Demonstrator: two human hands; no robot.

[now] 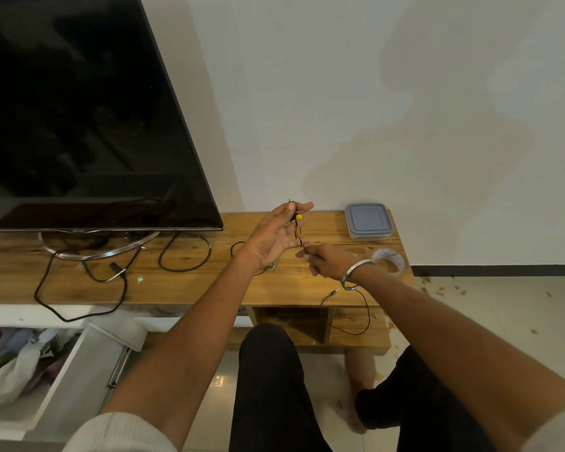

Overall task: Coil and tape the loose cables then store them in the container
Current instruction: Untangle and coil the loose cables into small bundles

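My left hand (276, 238) is raised over the wooden table (190, 282) and pinches a thin black cable with a yellow plug (298, 217) between thumb and fingertips. My right hand (328, 261) pinches the same cable a little lower; the cable runs under my wrist, loops off the table's front edge and ends in a small jack (335, 291). A roll of clear tape (389, 258) lies just right of my right wrist. The closed plastic container with a blue-grey lid (368, 220) sits at the table's back right corner.
A large TV (79, 119) on a metal stand fills the left. Black cables (185, 254) lie looped on the table, and one (79, 316) hangs over its front edge. An open white drawer (30, 370) holding cloth is at lower left. My knees are below the table.
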